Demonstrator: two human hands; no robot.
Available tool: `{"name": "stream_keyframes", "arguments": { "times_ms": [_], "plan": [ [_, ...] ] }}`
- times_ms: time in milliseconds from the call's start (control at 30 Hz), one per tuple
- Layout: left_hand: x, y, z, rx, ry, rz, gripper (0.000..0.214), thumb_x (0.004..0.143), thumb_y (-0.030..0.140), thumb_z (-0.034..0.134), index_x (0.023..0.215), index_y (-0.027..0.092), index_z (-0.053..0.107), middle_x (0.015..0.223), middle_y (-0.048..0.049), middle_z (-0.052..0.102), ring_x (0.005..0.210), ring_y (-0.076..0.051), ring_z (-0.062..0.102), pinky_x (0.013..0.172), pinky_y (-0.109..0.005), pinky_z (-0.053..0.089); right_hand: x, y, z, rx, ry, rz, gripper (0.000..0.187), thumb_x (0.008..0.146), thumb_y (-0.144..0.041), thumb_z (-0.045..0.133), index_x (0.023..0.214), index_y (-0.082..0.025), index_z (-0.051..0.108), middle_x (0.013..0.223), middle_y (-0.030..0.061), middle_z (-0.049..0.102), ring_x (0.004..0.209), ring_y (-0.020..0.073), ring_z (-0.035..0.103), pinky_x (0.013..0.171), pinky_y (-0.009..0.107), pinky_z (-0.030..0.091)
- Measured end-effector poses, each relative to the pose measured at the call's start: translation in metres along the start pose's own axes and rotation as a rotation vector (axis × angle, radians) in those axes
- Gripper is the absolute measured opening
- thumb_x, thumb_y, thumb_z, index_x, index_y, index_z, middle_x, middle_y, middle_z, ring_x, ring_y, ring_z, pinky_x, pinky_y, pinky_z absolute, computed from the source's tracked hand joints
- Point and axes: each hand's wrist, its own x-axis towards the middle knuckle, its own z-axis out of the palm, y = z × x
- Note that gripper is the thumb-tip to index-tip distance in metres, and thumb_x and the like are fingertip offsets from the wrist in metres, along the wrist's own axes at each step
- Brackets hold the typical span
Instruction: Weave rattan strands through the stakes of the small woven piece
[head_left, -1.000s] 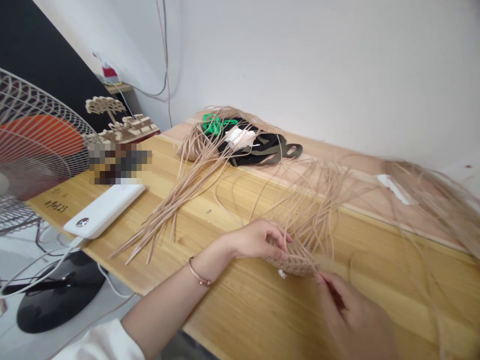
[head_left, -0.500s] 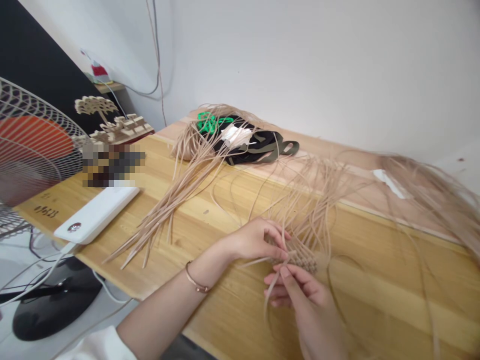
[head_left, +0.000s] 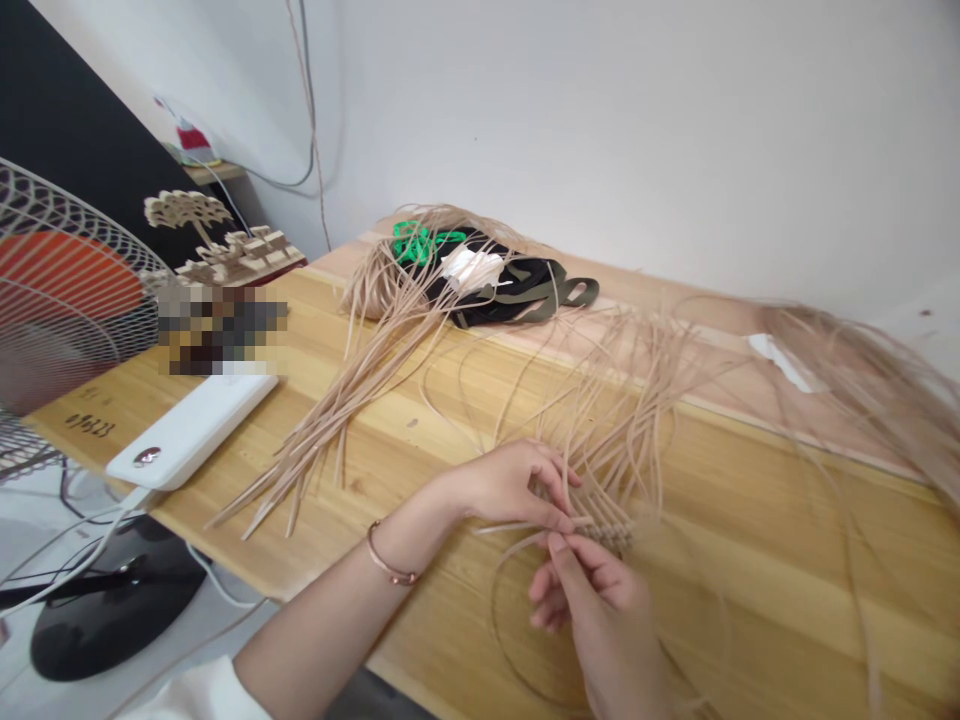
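A small woven piece [head_left: 613, 535] of tan rattan-like strips lies on the wooden table, its long loose strips [head_left: 630, 430] fanning out toward the wall. At its left end, my left hand [head_left: 525, 485] pinches a strip with thumb and fingers; a bangle circles that wrist. My right hand [head_left: 596, 590] is closed just below, thumb and forefinger gripping a strip [head_left: 517, 548] that loops out to the left and down toward the table's front. The fingertips of both hands nearly meet and partly hide the weave.
Loose strips [head_left: 337, 415] lie left of centre, running to a black bag [head_left: 517, 290] with green cord [head_left: 412, 242]. Another bundle [head_left: 862, 370] rests at the right. A white power strip [head_left: 195, 430] sits at the left edge, beside a fan [head_left: 67, 290].
The strip in my right hand now bends out leftward in a wide loop, where it hung down before. My right hand has shifted slightly left; my left hand stays nearly in place.
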Motion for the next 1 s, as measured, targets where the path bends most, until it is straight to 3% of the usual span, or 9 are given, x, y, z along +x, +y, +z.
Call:
{"name": "stream_keyframes", "arguments": {
  "times_ms": [133, 267, 400, 567, 867, 1000],
  "plan": [
    [-0.001, 0.002, 0.001, 0.092, 0.003, 0.017, 0.006, 0.065, 0.018, 0.075, 0.068, 0.016, 0.070, 0.096, -0.0064, 0.067, 0.103, -0.019, 0.056, 0.094, -0.031, 0.036, -0.001, -0.004, 0.000, -0.142, -0.006, 0.008, 0.042, 0.079, -0.055, 0.053, 0.077, -0.014, 0.058, 0.035, -0.0060, 0.044, 0.030, 0.0072, 0.038, 0.034, 0.016, 0.029],
    [-0.001, 0.004, 0.003, 0.167, 0.034, 0.051, 0.007, 0.065, 0.016, 0.075, 0.067, 0.016, 0.068, 0.097, -0.0059, 0.067, 0.102, -0.017, 0.057, 0.098, -0.031, 0.032, -0.002, -0.009, -0.001, -0.176, -0.057, 0.050, 0.041, 0.078, -0.056, 0.051, 0.068, -0.016, 0.051, 0.033, -0.0072, 0.041, 0.028, 0.0051, 0.031, 0.033, 0.015, 0.021],
    [-0.002, 0.005, 0.005, 0.203, 0.028, 0.062, 0.007, 0.067, 0.018, 0.074, 0.068, 0.015, 0.068, 0.099, -0.0074, 0.067, 0.103, -0.017, 0.056, 0.100, -0.032, 0.030, 0.000, -0.015, -0.011, -0.187, -0.125, 0.125, 0.046, 0.076, -0.057, 0.051, 0.085, -0.013, 0.056, 0.031, -0.0074, 0.041, 0.026, 0.0056, 0.029, 0.032, 0.016, 0.019],
    [-0.002, 0.006, 0.007, 0.216, 0.028, 0.049, 0.007, 0.067, 0.017, 0.074, 0.066, 0.017, 0.067, 0.100, -0.0053, 0.067, 0.103, -0.017, 0.056, 0.099, -0.032, 0.030, -0.004, -0.027, -0.023, -0.195, 0.007, 0.126, 0.057, 0.068, -0.059, 0.058, 0.094, -0.008, 0.060, 0.032, -0.0047, 0.045, 0.027, 0.0064, 0.033, 0.034, 0.016, 0.020],
    [-0.002, 0.007, 0.005, 0.115, 0.036, 0.036, 0.008, 0.064, 0.015, 0.076, 0.063, 0.018, 0.069, 0.092, -0.0029, 0.067, 0.097, -0.017, 0.057, 0.094, -0.030, 0.035, -0.005, -0.019, -0.020, 0.044, -0.055, 0.166, 0.058, 0.063, -0.059, 0.068, 0.091, -0.009, 0.062, 0.034, -0.0033, 0.048, 0.026, 0.0057, 0.035, 0.030, 0.014, 0.023],
    [-0.002, 0.007, 0.003, 0.096, 0.023, 0.028, 0.007, 0.064, 0.014, 0.075, 0.063, 0.017, 0.069, 0.092, -0.0034, 0.067, 0.097, -0.017, 0.057, 0.091, -0.029, 0.037, -0.005, -0.018, -0.023, 0.203, -0.094, 0.219, 0.047, 0.063, -0.052, 0.073, 0.087, -0.012, 0.065, 0.033, -0.0048, 0.045, 0.025, 0.0046, 0.031, 0.028, 0.013, 0.020]
  ]
}}
